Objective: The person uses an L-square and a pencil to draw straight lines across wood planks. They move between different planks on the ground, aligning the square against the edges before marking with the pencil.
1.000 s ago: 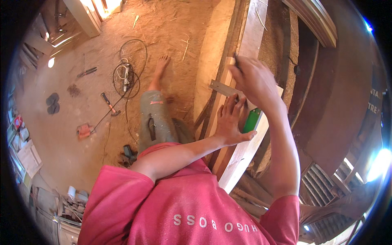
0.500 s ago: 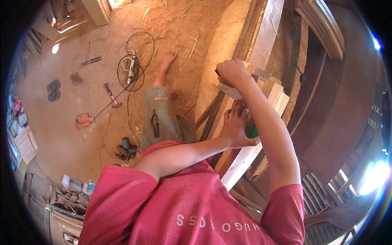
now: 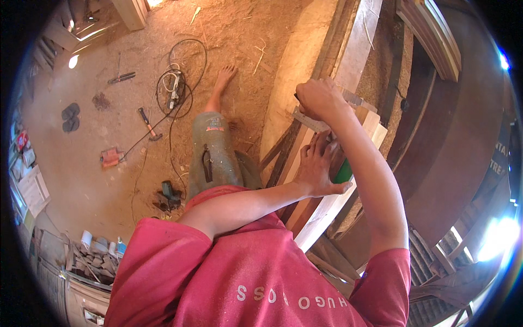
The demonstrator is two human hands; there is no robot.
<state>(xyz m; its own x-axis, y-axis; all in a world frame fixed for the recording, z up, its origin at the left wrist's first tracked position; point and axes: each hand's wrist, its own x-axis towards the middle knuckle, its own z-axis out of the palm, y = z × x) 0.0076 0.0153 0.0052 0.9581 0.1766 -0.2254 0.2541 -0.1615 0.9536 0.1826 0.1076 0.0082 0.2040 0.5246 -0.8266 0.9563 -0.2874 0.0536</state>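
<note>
My left hand point(image 3: 320, 169) lies across a stack of pale timber pieces point(image 3: 321, 220), its fingers spread and bent over what looks like a try square. The square's green handle point(image 3: 343, 171) shows beside the thumb, and its flat metal blade point(image 3: 309, 119) crosses the wood just beyond the fingertips. Above that blade, my right hand point(image 3: 320, 101) is closed in a fist, wrist bent. A small dark end point(image 3: 296, 96) of a thin stick-like tool pokes out at the fist's left side; the rest is hidden.
A long plank point(image 3: 357, 49) runs away beyond the hands. More boards point(image 3: 430, 38) lean at the far right. On the dusty floor at left are a hammer point(image 3: 150, 124), a coiled black cable point(image 3: 192, 95), pincers point(image 3: 121, 78), sandals point(image 3: 71, 117) and a green power tool point(image 3: 170, 193).
My right hand has shifted slightly to the right along the blade, its forearm moving with it. My left hand stays nearly in place, and more of the green handle shows.
</note>
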